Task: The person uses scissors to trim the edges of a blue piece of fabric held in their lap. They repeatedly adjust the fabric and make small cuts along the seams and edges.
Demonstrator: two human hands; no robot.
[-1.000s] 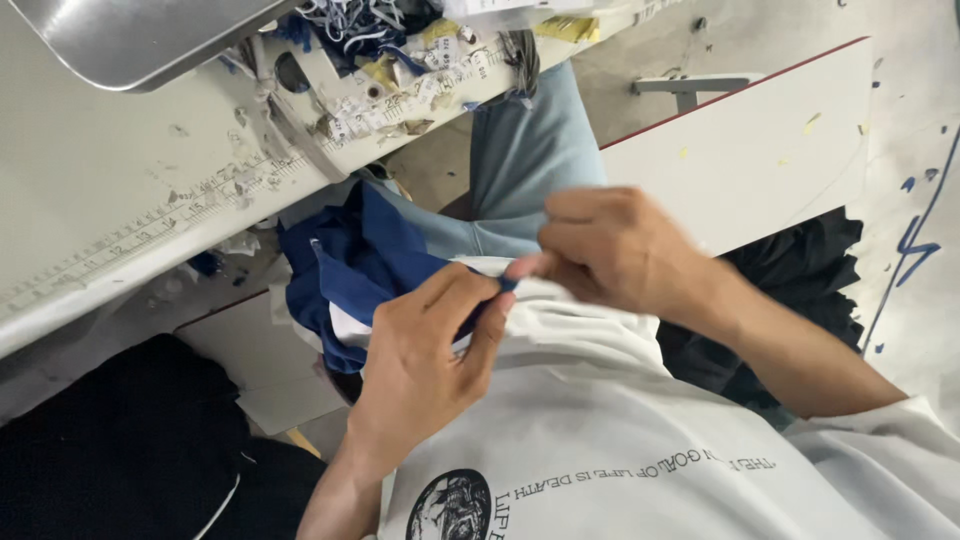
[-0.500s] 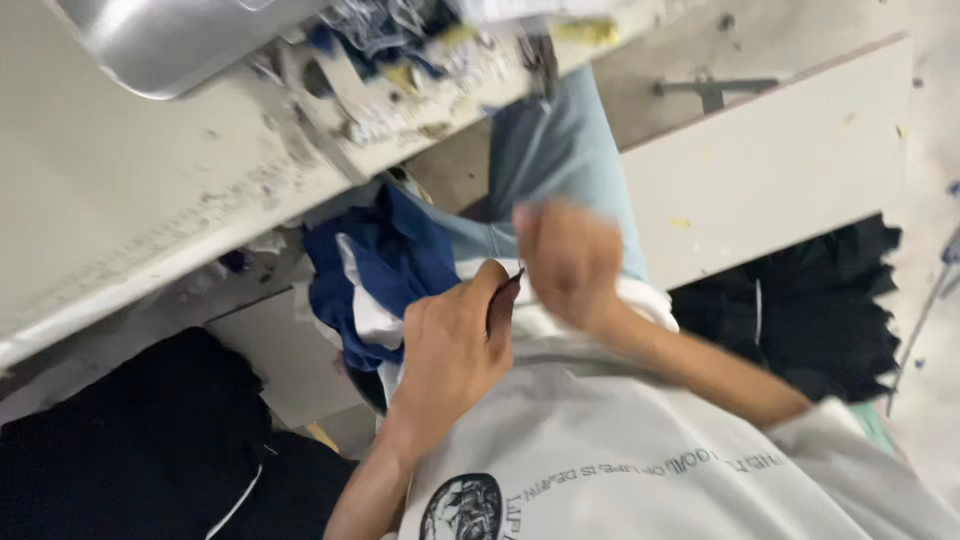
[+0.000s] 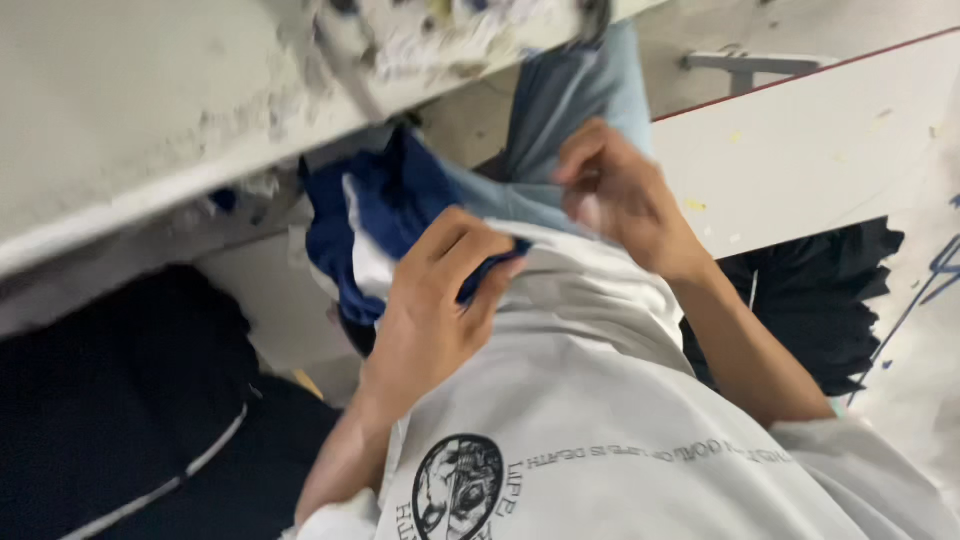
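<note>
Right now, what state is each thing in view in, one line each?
Left hand: closed, pinching the navy cloth.
Right hand: fingers curled, blurred, at the light fabric by the lap.
Navy cloth: bunched and folded, white lining showing.
Dark fabric pile: heaped to the left.
Black fabric: crumpled under the white board.
White board: flat, speckled.

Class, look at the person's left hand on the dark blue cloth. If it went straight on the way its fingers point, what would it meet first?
The left hand points across toward the right hand. Past the dark blue cloth it grips, it would probably meet the pale blue fabric near that hand first, though depth is unclear.
</note>
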